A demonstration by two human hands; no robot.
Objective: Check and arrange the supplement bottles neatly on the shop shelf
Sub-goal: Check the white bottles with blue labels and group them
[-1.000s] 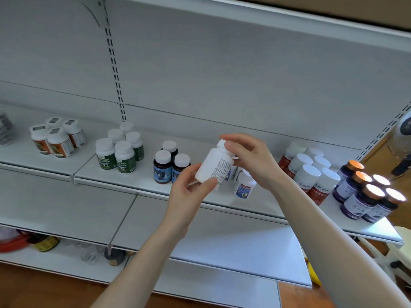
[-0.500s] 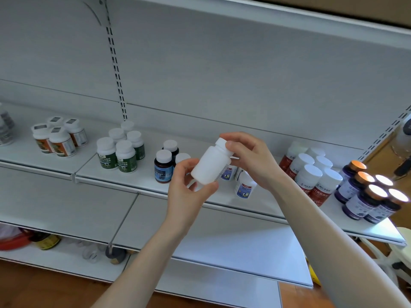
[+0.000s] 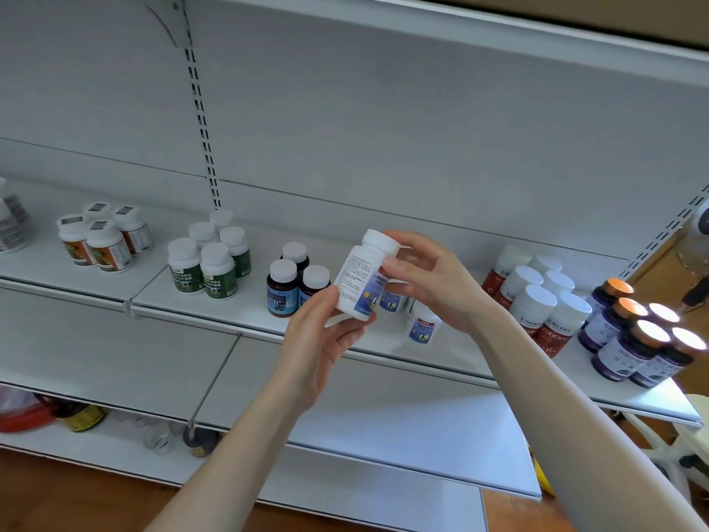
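I hold a white supplement bottle (image 3: 360,278) tilted in front of the shelf (image 3: 245,301), its text and blue label facing me. My left hand (image 3: 322,339) grips its base from below. My right hand (image 3: 429,278) pinches its upper side near the white cap. Behind my hands, matching white bottles (image 3: 422,324) stand on the shelf, partly hidden.
On the same shelf stand groups of bottles: orange-label (image 3: 101,243), green-label (image 3: 209,263), dark blue-label (image 3: 291,286), red-label (image 3: 537,301) and purple with shiny caps (image 3: 637,339). Lower shelves (image 3: 383,428) jut out beneath. Jars (image 3: 80,416) lie at the bottom left.
The bottle has been turned in my hands, so its printed blue label now faces me instead of the plain white side. Both hands stay in about the same place.
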